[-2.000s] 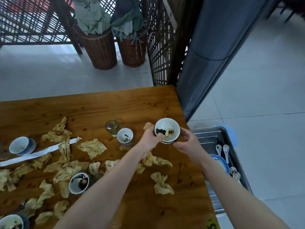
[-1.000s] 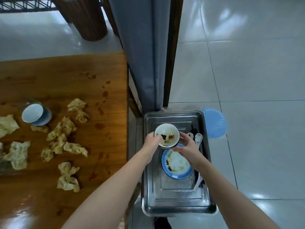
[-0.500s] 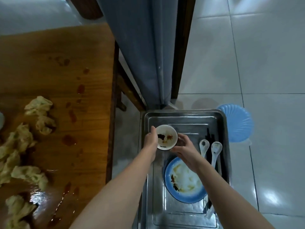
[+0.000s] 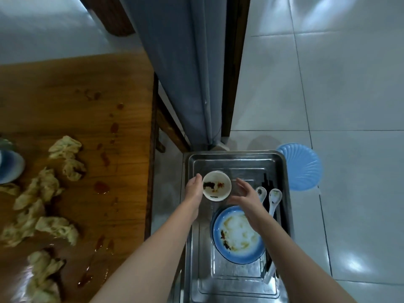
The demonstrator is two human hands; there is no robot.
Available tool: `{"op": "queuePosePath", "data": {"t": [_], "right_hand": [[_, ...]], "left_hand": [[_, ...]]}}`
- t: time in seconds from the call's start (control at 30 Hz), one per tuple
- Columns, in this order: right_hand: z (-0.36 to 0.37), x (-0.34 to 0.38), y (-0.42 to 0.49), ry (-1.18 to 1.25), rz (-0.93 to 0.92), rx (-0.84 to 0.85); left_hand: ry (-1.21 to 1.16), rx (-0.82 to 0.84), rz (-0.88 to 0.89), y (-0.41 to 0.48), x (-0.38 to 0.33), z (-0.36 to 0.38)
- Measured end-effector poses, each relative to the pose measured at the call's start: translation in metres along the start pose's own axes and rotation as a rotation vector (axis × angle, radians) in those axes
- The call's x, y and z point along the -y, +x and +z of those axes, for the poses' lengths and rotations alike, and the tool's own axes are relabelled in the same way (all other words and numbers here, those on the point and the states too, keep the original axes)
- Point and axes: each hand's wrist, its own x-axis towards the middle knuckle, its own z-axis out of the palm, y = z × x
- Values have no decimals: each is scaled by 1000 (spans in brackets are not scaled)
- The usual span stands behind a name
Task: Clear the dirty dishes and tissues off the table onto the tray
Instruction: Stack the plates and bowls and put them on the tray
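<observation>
Left hand point(image 4: 193, 190) cups the sauce bowl point(image 4: 216, 188), right hand point(image 4: 246, 194) open beside it. I see a blue plate point(image 4: 238, 236) and spoons point(image 4: 274, 199) crowding the tray point(image 4: 236, 160).

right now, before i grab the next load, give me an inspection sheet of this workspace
surface: wooden table, sauce stains near its right edge
job's things: dirty small bowl in the metal tray, beyond the blue plate; two white spoons to the right; crumpled tissues and a blue cup on the table
clutter: nothing seen apart from those
hands: left hand against the bowl's left side, grip unclear; right hand open, just clear of the bowl
cables: nothing seen
surroundings: tiled floor, grey curtain, blue stool under the tray
</observation>
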Motion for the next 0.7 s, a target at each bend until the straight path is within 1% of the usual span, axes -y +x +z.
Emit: {"op": "queuePosePath", "data": {"t": [0.13, 0.23, 0.5, 0.7], "right_hand": [[-5, 33, -40, -13, -56, -46], [-5, 61, -73, -21, -113, -51], [21, 123, -163, -54, -296, -9], [61, 156, -215, -117, -334, -13]], "left_hand": [[55, 67, 69, -42, -17, -22], [89, 113, 133, -80, -30, -41], [47, 121, 290, -172, -61, -103], [12, 136, 348, -221, -67, -177]]}}
